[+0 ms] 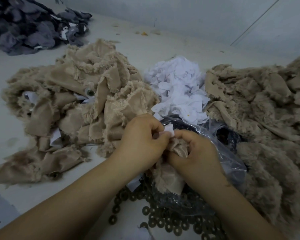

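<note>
Pinching the white tab [169,131] between them, left hand [142,141] and right hand [197,154] clutch the fur piece [179,149] beneath.

Paper-scrap heap [178,87] on surface [142,47] | left fabric pile [80,101] and right fabric pile [260,110] flank it | fabric piece [170,181] just before it, over plastic bag [232,167] | washers [171,220] nearer still | cloth heap [29,25] far behind-left

Your view is dim and bluish, light soft and even, faint shadows under the beige fur scraps [80,94], small glints on the plastic bag [232,161], corners darkened, edges bent and slightly blurred.
</note>
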Action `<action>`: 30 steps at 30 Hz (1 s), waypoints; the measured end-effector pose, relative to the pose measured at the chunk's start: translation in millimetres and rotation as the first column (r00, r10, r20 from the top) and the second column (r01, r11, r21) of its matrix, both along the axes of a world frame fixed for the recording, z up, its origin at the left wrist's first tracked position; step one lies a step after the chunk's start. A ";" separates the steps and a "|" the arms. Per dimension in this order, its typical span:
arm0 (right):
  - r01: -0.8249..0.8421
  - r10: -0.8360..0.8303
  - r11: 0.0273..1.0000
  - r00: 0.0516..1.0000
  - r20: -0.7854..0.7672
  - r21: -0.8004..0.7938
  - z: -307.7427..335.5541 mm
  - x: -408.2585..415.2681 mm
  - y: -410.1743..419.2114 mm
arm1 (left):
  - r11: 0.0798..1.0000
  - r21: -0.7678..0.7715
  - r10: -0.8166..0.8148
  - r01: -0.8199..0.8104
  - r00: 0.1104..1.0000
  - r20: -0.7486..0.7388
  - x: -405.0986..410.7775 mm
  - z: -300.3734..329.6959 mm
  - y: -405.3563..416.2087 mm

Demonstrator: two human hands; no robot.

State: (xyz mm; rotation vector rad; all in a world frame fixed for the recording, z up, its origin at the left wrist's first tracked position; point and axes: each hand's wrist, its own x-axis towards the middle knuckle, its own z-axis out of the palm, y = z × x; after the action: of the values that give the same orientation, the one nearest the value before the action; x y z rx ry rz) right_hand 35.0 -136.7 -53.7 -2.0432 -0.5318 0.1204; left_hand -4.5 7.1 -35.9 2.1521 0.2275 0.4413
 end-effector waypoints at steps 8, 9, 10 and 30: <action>-0.048 0.050 0.997 0.999 -0.021 0.065 1.2 0.4 -0.8 | 0.873 -0.479 -0.138 0.097 0.989 -0.051 5.1 12.0 8.1; -0.050 0.052 0.996 0.998 -0.022 0.067 1.3 0.1 -0.6 | 0.869 -0.481 -0.176 0.115 0.981 -0.084 6.5 12.6 8.4; -0.052 0.054 0.996 0.998 -0.025 0.066 0.9 0.6 -0.6 | 0.863 -0.486 -0.222 0.138 0.968 -0.119 7.7 13.4 8.4; 0.026 0.061 0.945 0.966 -0.252 0.326 1.0 6.5 -5.2 | 0.884 -0.363 -0.382 0.294 0.903 -0.198 11.4 17.5 8.5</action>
State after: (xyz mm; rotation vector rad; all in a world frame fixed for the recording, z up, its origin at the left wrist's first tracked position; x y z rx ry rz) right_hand 41.6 -141.9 -52.7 -1.6665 -0.3768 0.2875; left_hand 6.9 15.5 -18.5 1.8650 0.0572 -0.0899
